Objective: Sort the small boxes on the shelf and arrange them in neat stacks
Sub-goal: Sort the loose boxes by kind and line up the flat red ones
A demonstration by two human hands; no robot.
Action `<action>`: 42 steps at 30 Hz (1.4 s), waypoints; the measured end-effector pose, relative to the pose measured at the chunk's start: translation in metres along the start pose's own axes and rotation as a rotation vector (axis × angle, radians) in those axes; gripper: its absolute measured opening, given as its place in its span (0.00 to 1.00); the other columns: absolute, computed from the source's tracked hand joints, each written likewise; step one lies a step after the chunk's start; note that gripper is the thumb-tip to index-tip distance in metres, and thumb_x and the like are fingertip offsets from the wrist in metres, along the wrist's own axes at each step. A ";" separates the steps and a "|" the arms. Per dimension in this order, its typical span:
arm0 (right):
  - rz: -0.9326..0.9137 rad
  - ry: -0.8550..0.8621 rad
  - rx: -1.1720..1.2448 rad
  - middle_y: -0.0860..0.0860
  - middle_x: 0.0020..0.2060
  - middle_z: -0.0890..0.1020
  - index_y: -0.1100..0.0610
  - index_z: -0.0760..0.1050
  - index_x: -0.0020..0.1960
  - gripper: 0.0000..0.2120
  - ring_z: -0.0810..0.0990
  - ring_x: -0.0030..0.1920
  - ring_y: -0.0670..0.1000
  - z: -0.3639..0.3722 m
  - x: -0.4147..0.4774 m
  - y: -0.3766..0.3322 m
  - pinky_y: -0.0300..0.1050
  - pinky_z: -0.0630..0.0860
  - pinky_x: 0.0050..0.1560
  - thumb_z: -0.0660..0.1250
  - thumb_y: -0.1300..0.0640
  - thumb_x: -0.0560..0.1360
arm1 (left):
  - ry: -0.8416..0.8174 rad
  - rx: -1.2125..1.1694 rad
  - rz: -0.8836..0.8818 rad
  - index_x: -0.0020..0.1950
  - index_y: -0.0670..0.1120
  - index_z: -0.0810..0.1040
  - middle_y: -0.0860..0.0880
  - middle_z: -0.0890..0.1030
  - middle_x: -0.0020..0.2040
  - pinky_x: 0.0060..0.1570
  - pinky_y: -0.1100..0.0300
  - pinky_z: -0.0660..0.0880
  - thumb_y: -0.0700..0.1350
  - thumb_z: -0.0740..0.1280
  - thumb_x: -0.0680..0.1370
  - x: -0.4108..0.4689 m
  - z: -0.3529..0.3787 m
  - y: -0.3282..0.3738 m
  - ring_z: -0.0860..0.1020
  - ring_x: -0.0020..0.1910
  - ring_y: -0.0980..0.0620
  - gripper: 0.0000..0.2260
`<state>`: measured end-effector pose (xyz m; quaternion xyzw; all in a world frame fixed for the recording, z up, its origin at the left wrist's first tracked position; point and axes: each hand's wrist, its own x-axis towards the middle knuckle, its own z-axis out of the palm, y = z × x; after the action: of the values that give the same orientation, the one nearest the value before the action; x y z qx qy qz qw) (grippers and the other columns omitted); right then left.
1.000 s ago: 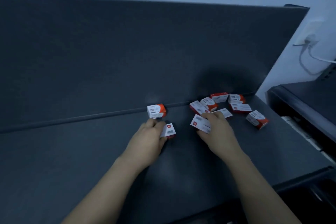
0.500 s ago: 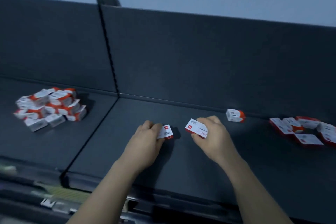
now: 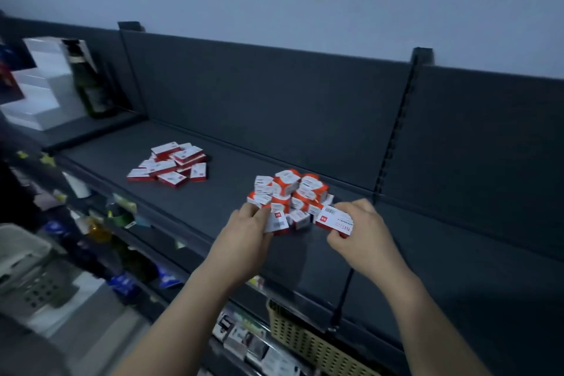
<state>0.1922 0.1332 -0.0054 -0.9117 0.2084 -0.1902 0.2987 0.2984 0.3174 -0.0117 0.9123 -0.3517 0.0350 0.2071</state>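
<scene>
Each hand (image 3: 244,232) (image 3: 363,235) holds a box (image 3: 278,223) (image 3: 335,221) beside the pile (image 3: 290,192).

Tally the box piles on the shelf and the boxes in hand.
Red-and-white cardboard box piles on dark shelf: 2, flat-box pile, chunky-box pile
Boxes held: 2, small box in left hand, flat box in right hand
Total: 4

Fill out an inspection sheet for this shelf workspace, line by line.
Surface: dark shelf, one level.
Job's things: loose pile of flat red-white boxes at left; heap of small orange-white boxes at centre; neither neatly stacked.
Clutter: nothing seen.
Grippers: left hand grips a small box; right hand pinches a flat box.
Cables: nothing seen.
Surroundings: white cartons and dark bottle far left; basket below.
</scene>
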 end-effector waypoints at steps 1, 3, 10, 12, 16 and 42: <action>-0.016 -0.004 0.003 0.43 0.52 0.71 0.51 0.76 0.58 0.18 0.77 0.43 0.46 0.012 0.007 -0.014 0.45 0.77 0.44 0.67 0.58 0.69 | 0.004 0.013 -0.012 0.67 0.48 0.68 0.48 0.70 0.62 0.55 0.53 0.72 0.49 0.58 0.81 0.002 -0.008 -0.018 0.69 0.59 0.47 0.16; -0.047 -0.008 -0.002 0.46 0.56 0.72 0.53 0.76 0.59 0.18 0.76 0.48 0.48 0.036 0.020 -0.038 0.46 0.77 0.49 0.68 0.57 0.69 | 0.002 0.033 -0.053 0.68 0.49 0.67 0.48 0.70 0.62 0.55 0.54 0.71 0.49 0.59 0.81 0.005 -0.022 -0.054 0.69 0.59 0.47 0.16; -0.117 -0.080 -0.027 0.48 0.58 0.71 0.53 0.74 0.62 0.20 0.75 0.49 0.49 0.104 0.068 -0.093 0.45 0.76 0.48 0.67 0.58 0.70 | 0.005 0.065 -0.208 0.60 0.48 0.71 0.48 0.72 0.57 0.52 0.53 0.73 0.49 0.62 0.79 0.021 -0.054 -0.150 0.71 0.55 0.47 0.11; -0.132 -0.102 -0.026 0.48 0.57 0.71 0.53 0.73 0.61 0.20 0.76 0.48 0.50 0.119 0.084 -0.103 0.46 0.76 0.48 0.67 0.58 0.70 | -0.004 0.054 -0.243 0.61 0.48 0.71 0.48 0.72 0.57 0.54 0.52 0.73 0.49 0.63 0.78 0.029 -0.057 -0.170 0.71 0.55 0.47 0.13; -0.142 -0.127 -0.030 0.47 0.54 0.71 0.52 0.74 0.59 0.17 0.77 0.45 0.50 0.150 0.118 -0.116 0.44 0.76 0.44 0.66 0.60 0.71 | -0.005 0.048 -0.295 0.65 0.48 0.70 0.47 0.72 0.60 0.56 0.52 0.72 0.47 0.64 0.77 0.051 -0.059 -0.207 0.72 0.59 0.46 0.16; 0.002 -0.266 -0.130 0.46 0.48 0.73 0.52 0.77 0.46 0.07 0.76 0.42 0.46 0.279 0.245 -0.170 0.43 0.77 0.43 0.68 0.50 0.72 | -0.070 -0.020 -0.215 0.60 0.46 0.74 0.49 0.73 0.58 0.50 0.54 0.74 0.52 0.65 0.76 0.197 -0.053 -0.331 0.72 0.55 0.49 0.15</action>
<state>0.5746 0.2674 -0.0535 -0.9461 0.1798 -0.0533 0.2642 0.6676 0.4363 -0.0391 0.9432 -0.2593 -0.0227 0.2065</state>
